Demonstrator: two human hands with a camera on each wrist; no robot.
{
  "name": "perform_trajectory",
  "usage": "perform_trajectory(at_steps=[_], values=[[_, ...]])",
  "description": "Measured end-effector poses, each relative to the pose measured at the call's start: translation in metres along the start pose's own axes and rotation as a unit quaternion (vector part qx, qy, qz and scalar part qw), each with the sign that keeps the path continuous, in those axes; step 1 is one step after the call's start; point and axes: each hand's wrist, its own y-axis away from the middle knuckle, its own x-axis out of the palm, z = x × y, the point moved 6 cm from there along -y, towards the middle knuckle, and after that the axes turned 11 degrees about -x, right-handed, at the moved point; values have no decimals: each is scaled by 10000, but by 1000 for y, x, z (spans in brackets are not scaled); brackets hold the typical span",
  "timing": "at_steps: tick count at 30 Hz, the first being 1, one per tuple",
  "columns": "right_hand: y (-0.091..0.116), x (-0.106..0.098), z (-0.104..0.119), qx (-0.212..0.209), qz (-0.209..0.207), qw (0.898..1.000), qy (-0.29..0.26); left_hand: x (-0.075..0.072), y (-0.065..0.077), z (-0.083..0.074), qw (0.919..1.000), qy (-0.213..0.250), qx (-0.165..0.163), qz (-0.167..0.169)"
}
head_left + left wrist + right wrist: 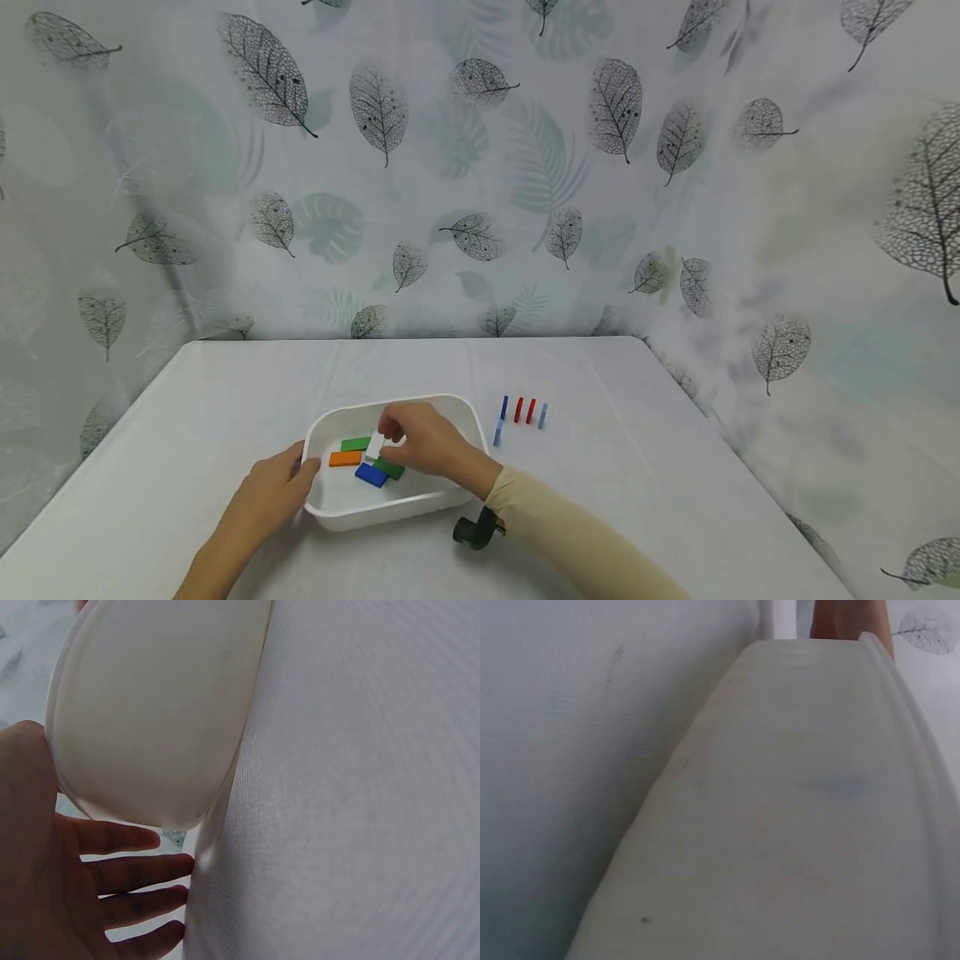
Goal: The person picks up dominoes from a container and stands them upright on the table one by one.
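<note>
A white plastic tray [352, 506] stands on the table. Inside it lie flat rectangular blocks: an orange block [345, 458], a blue block [371, 475], a green block [356, 444] and another green block [390, 469]. My left hand [273, 487] holds the tray's left end, thumb at the rim and fingers along the outer wall; in the left wrist view those fingers are spread beside the tray wall [157, 712]. Over the tray, my right hand [426, 439] pinches a white block [373, 448] by its right side. The right wrist view shows only the tray's outer wall [795, 802], not that hand's fingers.
Right of the tray, several narrow pieces stand or lie on the white table [622, 475]: a dark blue piece [504, 407], red pieces [530, 411] and light blue pieces [543, 416]. A leaf-patterned curtain [480, 192] closes off the back and sides.
</note>
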Motion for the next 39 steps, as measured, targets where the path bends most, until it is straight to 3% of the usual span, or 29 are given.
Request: perform_trajectory(at_steps=[21, 32, 39], values=[[-3, 29, -15, 676, 781, 9946, 95, 1, 0, 1, 10000, -18, 35, -2], [-5, 35, -17, 987, 902, 9851, 1078, 0, -1, 0, 10000, -30, 9, 13], [-4, 34, -17, 964, 823, 9835, 1291, 1, 0, 0, 10000, -13, 40, -11]])
